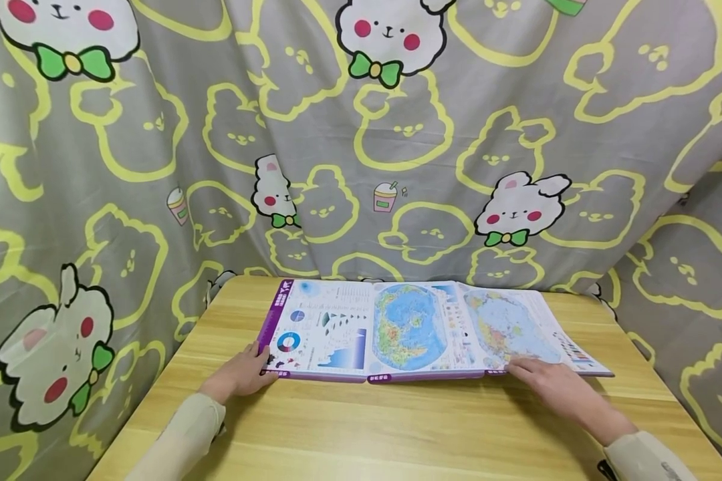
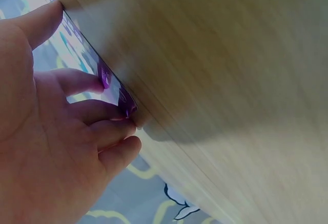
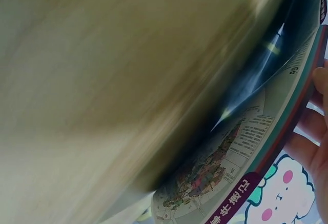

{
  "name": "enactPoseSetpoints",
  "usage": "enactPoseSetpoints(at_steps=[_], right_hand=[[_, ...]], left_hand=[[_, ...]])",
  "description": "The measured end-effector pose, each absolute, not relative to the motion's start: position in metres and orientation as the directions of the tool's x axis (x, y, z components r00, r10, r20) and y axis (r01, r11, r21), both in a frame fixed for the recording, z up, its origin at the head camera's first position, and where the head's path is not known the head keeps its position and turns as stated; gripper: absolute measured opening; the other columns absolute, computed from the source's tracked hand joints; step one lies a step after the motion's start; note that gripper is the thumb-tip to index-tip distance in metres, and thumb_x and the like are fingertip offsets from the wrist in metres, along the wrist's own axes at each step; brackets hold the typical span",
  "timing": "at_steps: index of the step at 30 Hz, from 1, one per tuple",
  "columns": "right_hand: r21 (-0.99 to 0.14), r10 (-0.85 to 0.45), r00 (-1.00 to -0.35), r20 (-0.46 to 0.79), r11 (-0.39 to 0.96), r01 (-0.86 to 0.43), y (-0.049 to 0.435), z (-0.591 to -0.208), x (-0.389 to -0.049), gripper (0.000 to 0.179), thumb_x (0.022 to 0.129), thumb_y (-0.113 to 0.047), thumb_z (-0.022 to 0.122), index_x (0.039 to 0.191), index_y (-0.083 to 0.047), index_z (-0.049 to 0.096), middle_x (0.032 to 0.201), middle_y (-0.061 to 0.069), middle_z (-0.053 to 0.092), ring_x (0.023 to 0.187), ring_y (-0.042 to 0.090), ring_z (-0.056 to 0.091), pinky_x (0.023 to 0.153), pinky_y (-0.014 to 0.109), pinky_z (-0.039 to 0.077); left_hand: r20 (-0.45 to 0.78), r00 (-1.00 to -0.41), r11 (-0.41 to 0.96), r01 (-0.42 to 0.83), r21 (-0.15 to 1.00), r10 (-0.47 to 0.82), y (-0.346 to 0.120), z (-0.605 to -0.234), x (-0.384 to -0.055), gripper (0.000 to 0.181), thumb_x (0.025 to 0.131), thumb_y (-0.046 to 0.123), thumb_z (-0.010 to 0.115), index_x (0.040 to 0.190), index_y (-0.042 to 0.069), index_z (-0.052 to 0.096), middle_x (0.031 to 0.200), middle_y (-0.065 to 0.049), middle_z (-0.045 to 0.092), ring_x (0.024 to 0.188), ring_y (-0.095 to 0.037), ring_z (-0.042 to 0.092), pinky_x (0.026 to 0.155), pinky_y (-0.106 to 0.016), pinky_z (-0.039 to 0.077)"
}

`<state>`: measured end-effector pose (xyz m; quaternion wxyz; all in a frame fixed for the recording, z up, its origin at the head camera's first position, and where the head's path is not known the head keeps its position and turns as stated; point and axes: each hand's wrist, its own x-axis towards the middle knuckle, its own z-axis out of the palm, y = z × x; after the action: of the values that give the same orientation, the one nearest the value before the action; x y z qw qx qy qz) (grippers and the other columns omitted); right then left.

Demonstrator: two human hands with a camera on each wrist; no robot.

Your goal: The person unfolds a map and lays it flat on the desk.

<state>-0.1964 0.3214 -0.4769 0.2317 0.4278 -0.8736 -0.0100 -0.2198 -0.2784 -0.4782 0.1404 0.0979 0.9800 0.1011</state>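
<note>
A folding paper map sheet (image 1: 406, 327) lies across the far part of the wooden table, several panels spread side by side. Its left panel carries charts and a purple border; the others show world maps. My left hand (image 1: 247, 371) rests at the near left corner, fingertips touching the purple edge; in the left wrist view its thumb (image 2: 46, 21) stands apart from the fingers. With my right hand (image 1: 556, 387) I hold the near edge of the right panel. That end is raised and bowed off the table, its underside (image 3: 205, 170) showing in the right wrist view.
The light wooden table (image 1: 361, 427) stretches in front of the sheet toward me. A grey curtain (image 1: 319, 120) with yellow outlines and white rabbits hangs close behind the table and along both sides.
</note>
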Motion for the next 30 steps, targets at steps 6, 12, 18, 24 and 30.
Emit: enactPoseSetpoints(at_steps=[6, 12, 18, 24, 30], right_hand=[[0.224, -0.781, -0.515, 0.353, 0.605, -0.764, 0.320, -0.480, -0.198, 0.040, 0.070, 0.001, 0.059, 0.108, -0.008, 0.068, 0.105, 0.010, 0.065, 0.090, 0.031, 0.064, 0.060, 0.041, 0.055], [0.248, -0.822, -0.493, 0.286, 0.560, -0.790, 0.317, -0.483, -0.199, 0.036, 0.073, 0.001, 0.060, 0.107, -0.007, 0.068, 0.104, 0.011, 0.065, 0.091, 0.030, 0.064, 0.062, 0.038, 0.055], [0.254, -0.835, -0.499, 0.233, 0.547, -0.797, 0.312, -0.482, -0.198, 0.034, 0.074, 0.000, 0.062, 0.107, -0.005, 0.069, 0.104, 0.012, 0.065, 0.090, 0.028, 0.065, 0.065, 0.038, 0.055], [0.255, -0.852, -0.486, 0.194, 0.522, -0.814, 0.309, -0.484, -0.198, 0.032, 0.076, -0.001, 0.059, 0.106, -0.005, 0.069, 0.102, 0.012, 0.065, 0.089, 0.028, 0.065, 0.066, 0.037, 0.055], [0.256, -0.861, -0.483, 0.161, 0.509, -0.822, 0.307, -0.486, -0.197, 0.031, 0.077, -0.001, 0.060, 0.106, -0.006, 0.070, 0.102, 0.011, 0.066, 0.090, 0.027, 0.064, 0.066, 0.036, 0.055]], left_hand=[[-0.266, -0.941, 0.964, 0.152, 0.220, 0.209, -0.282, -0.479, -0.223, 0.078, 0.093, 0.045, 0.054, 0.140, -0.012, 0.032, 0.144, -0.039, 0.019, 0.132, -0.054, 0.021, 0.106, -0.060, 0.023], [-0.285, -0.940, 0.966, 0.124, 0.229, 0.188, -0.284, -0.481, -0.227, 0.079, 0.092, 0.045, 0.055, 0.142, -0.011, 0.031, 0.146, -0.038, 0.017, 0.133, -0.053, 0.020, 0.106, -0.061, 0.021], [-0.288, -0.937, 0.966, 0.136, 0.218, 0.197, -0.287, -0.481, -0.230, 0.080, 0.092, 0.046, 0.056, 0.141, -0.012, 0.030, 0.145, -0.039, 0.018, 0.132, -0.054, 0.020, 0.105, -0.061, 0.023], [-0.290, -0.936, 0.964, 0.133, 0.232, 0.199, -0.288, -0.477, -0.230, 0.080, 0.091, 0.045, 0.058, 0.140, -0.012, 0.032, 0.145, -0.039, 0.018, 0.132, -0.054, 0.020, 0.105, -0.062, 0.023], [-0.288, -0.937, 0.963, 0.131, 0.237, 0.199, -0.287, -0.475, -0.230, 0.079, 0.091, 0.043, 0.058, 0.140, -0.013, 0.032, 0.145, -0.039, 0.018, 0.132, -0.054, 0.019, 0.105, -0.061, 0.023]])
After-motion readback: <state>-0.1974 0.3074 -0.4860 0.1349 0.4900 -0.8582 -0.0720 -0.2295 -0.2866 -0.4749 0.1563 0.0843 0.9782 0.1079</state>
